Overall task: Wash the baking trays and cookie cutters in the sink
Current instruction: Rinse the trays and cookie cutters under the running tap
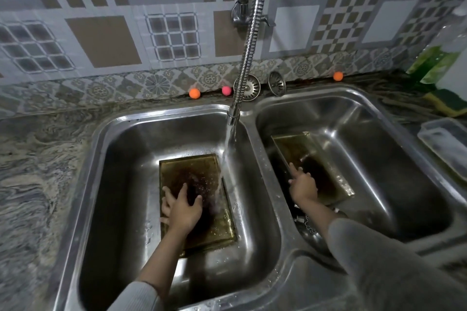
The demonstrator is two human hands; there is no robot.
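My left hand [183,206] splayed flat on the tray [194,199] under running water [226,156], right hand [303,185] gripping the second tray's [313,166] edge, fingertips hidden, cutters below murky

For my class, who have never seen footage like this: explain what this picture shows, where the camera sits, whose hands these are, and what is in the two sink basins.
There is no machine here. The single picture comes from a camera worn on a person's head, looking down at their own two bare hands.

Below is a steel double sink. A flexible tap hose pours water into the left basin, onto a browned baking tray. The left hand lies flat on that tray with fingers spread, rubbing rather than gripping.

In the right basin a second tray leans tilted. The right hand rests on its near edge; whether it grips is unclear.

Small metal pieces lie near the right forearm, too dim to identify. A sponge sits on the counter at right.
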